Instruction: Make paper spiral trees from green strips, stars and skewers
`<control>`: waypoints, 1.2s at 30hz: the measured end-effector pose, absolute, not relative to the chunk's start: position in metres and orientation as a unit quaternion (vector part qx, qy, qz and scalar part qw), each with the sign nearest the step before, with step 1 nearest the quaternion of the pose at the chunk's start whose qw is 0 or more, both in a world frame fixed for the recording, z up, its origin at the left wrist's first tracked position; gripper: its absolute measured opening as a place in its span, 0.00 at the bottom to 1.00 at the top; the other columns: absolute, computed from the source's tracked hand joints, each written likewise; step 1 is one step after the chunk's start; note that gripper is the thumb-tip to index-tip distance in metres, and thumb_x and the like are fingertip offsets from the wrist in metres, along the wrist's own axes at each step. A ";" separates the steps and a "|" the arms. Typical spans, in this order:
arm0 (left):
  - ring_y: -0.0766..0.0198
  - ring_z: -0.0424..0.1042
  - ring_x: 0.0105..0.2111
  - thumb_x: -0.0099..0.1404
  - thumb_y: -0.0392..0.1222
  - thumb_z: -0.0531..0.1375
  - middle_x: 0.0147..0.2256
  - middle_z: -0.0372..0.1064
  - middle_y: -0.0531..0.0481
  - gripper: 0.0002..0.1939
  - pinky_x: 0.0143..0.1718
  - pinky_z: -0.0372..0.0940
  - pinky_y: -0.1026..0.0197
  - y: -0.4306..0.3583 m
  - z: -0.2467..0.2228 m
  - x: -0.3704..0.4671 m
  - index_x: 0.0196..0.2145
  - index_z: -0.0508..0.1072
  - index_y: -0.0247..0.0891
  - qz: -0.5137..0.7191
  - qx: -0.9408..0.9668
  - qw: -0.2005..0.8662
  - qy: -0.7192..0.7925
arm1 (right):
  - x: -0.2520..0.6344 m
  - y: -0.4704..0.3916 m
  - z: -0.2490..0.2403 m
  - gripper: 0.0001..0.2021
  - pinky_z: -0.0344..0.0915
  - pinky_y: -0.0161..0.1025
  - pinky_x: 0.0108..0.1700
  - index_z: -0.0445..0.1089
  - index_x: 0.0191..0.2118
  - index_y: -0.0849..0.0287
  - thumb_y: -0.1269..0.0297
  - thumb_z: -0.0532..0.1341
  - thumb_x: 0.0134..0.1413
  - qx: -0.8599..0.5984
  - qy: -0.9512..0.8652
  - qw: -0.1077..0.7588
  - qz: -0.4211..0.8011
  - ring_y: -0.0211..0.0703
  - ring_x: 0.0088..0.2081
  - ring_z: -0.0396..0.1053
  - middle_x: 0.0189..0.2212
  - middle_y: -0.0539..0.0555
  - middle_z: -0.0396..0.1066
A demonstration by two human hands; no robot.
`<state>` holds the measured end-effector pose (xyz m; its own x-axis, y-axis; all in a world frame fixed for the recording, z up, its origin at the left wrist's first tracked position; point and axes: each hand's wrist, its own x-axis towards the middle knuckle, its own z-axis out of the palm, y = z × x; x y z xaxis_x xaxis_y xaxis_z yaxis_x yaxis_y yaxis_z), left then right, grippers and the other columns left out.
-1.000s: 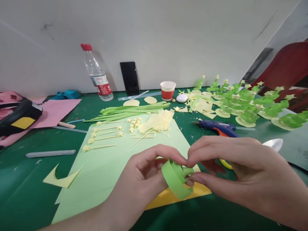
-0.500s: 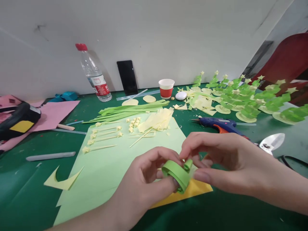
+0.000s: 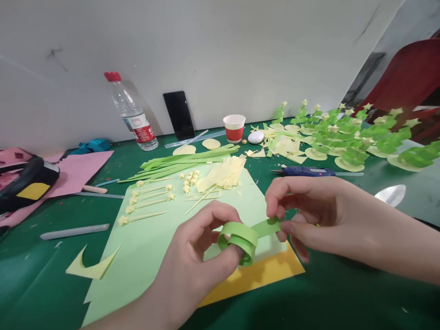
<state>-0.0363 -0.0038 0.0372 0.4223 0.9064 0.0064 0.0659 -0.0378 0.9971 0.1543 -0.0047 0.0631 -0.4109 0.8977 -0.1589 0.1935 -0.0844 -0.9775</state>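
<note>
A green paper strip (image 3: 240, 233), wound into a loose coil, is pinched between the thumb and fingers of my left hand (image 3: 202, 256). Its free end stretches to the right, where my right hand (image 3: 309, 215) grips it between thumb and fingertips. Both hands hover over light green paper sheets (image 3: 151, 256) and a yellow-orange sheet (image 3: 264, 279). On the green sheets lie sticks tipped with small stars (image 3: 144, 217), several loose paper stars (image 3: 189, 179) and a pile of pale yellow strips (image 3: 223, 174). Flat green strips (image 3: 182, 158) lie just behind.
Several green paper spirals topped with stars (image 3: 354, 151) stand on round bases at right. A blue glue gun (image 3: 307, 171) and metal blades (image 3: 392, 195) lie near my right hand. Behind are a bottle (image 3: 139, 123), a phone (image 3: 178, 114) and a paper cup (image 3: 234, 128).
My right hand has drawn the curled end of the strip out to the right, so it is now straight. My left hand has shifted slightly left with the coil.
</note>
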 end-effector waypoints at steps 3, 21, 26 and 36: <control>0.68 0.62 0.29 0.54 0.31 0.56 0.28 0.61 0.54 0.06 0.26 0.60 0.71 -0.001 0.037 -0.037 0.28 0.68 0.41 0.379 0.652 0.527 0.391 | 0.152 -0.004 0.062 0.06 0.64 0.23 0.21 0.63 0.29 0.57 0.75 0.57 0.44 -0.448 -0.606 0.299 0.586 0.27 0.20 0.62 0.22 0.43 0.57; 0.69 0.64 0.33 0.53 0.24 0.55 0.32 0.63 0.57 0.15 0.33 0.61 0.70 -0.006 0.044 -0.045 0.32 0.67 0.45 0.418 0.767 0.376 0.310 | 0.154 0.000 0.069 0.08 0.62 0.22 0.16 0.60 0.31 0.59 0.79 0.55 0.46 -0.436 -0.558 0.270 0.652 0.27 0.17 0.61 0.18 0.41 0.60; 0.68 0.64 0.32 0.54 0.26 0.57 0.32 0.63 0.58 0.13 0.27 0.61 0.69 0.000 0.053 -0.047 0.29 0.68 0.47 0.468 0.696 0.436 0.325 | 0.161 0.003 0.072 0.10 0.63 0.23 0.18 0.64 0.34 0.57 0.78 0.57 0.44 -0.474 -0.632 0.283 0.544 0.28 0.19 0.61 0.24 0.45 0.65; 0.68 0.65 0.34 0.54 0.27 0.59 0.34 0.65 0.57 0.12 0.35 0.62 0.69 -0.003 0.036 -0.039 0.31 0.67 0.44 0.354 0.787 0.412 0.293 | 0.148 -0.007 0.071 0.08 0.56 0.24 0.22 0.69 0.28 0.57 0.59 0.59 0.50 -0.440 -0.694 0.204 0.532 0.29 0.25 0.61 0.25 0.46 0.66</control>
<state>-0.0393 -0.0029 0.0362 0.5778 0.7531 0.3148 0.1701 -0.4882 0.8560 0.1478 -0.0072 0.0710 -0.5291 0.8282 -0.1850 0.3930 0.0460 -0.9184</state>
